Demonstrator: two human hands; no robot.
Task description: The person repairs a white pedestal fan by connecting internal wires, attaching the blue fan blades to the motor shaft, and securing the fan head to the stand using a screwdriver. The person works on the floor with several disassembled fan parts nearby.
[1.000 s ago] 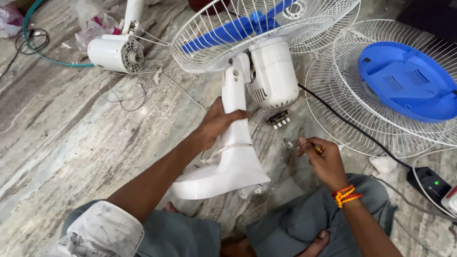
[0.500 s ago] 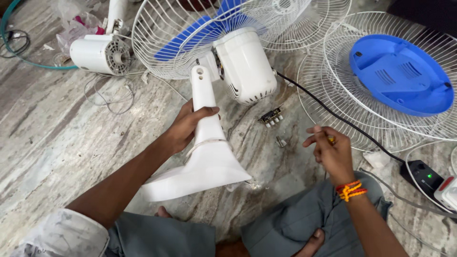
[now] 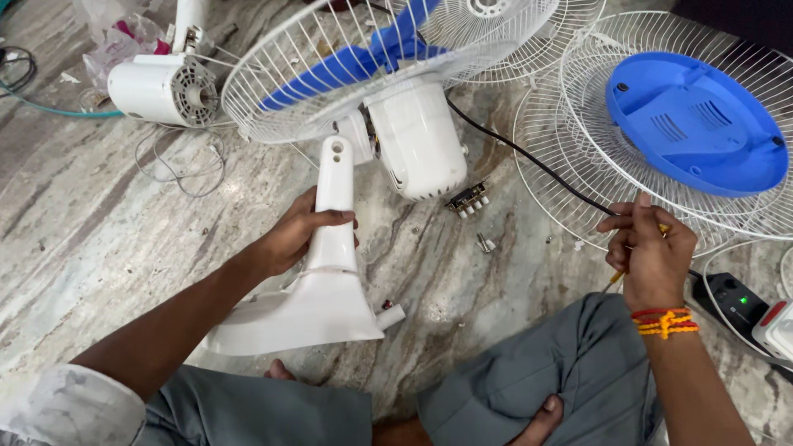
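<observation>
My left hand (image 3: 299, 234) grips the neck of a white fan stand (image 3: 318, 285), which lies tilted with its wide base toward my lap. Just above its top end sits the white motor housing (image 3: 417, 140) of a fan with a white wire guard (image 3: 363, 62) and blue blades (image 3: 347, 62). My right hand (image 3: 652, 248) is raised to the right, closed on a yellow-handled screwdriver (image 3: 618, 277) whose tip points down. A small switch part (image 3: 467, 200) and a screw (image 3: 486, 243) lie on the floor between my hands.
I sit on a marble floor (image 3: 99, 239). A second wire guard (image 3: 570, 157) holding a blue round cover (image 3: 694, 120) lies at right. A black cable (image 3: 529, 157) runs to a power strip (image 3: 735, 301). A loose white motor (image 3: 165, 91) with thin wires lies at top left.
My right hand lifted away from the floor near the stand and moved right with the screwdriver. The left hand keeps hold of the stand, now separated from the motor housing.
</observation>
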